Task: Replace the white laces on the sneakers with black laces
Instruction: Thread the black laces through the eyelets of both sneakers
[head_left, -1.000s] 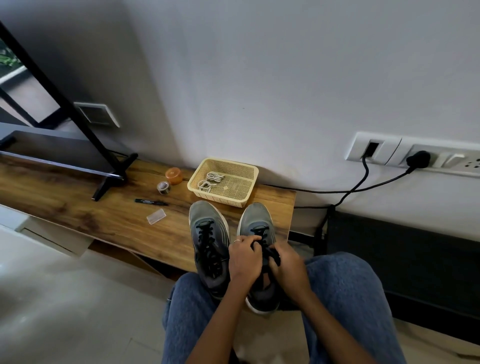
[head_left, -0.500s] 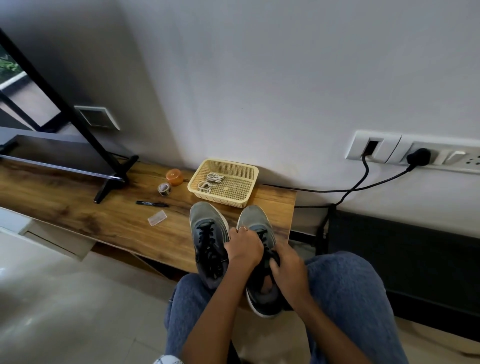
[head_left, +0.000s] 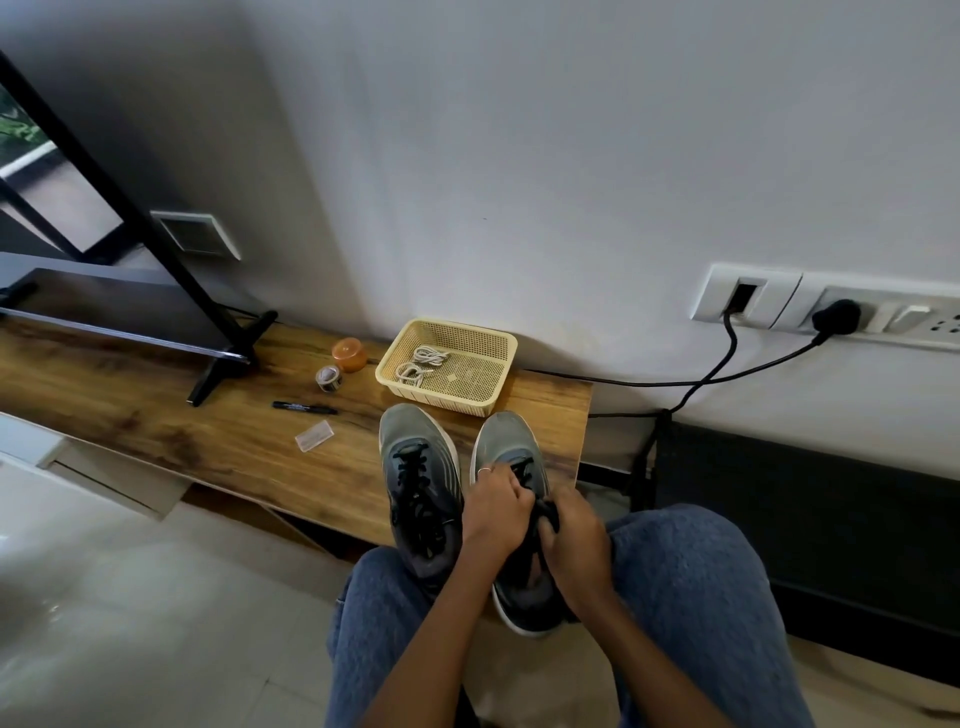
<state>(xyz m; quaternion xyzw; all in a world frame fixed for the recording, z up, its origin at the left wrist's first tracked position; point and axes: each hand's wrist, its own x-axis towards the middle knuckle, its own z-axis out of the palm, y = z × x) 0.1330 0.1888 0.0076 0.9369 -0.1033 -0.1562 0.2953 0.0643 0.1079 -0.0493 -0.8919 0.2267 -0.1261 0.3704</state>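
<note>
Black lace (head_left: 545, 512) pinched — both hands; no legible writing.

Left hand (head_left: 496, 512) drawn back from high on the right sneaker (head_left: 511, 514), now against the right hand (head_left: 576, 545). Both pinching the black lace (head_left: 545, 512) between them

We see soft daylight entering from the left, a dim right side, mild wide-angle bending at edges, sharp focus throughout.
</note>
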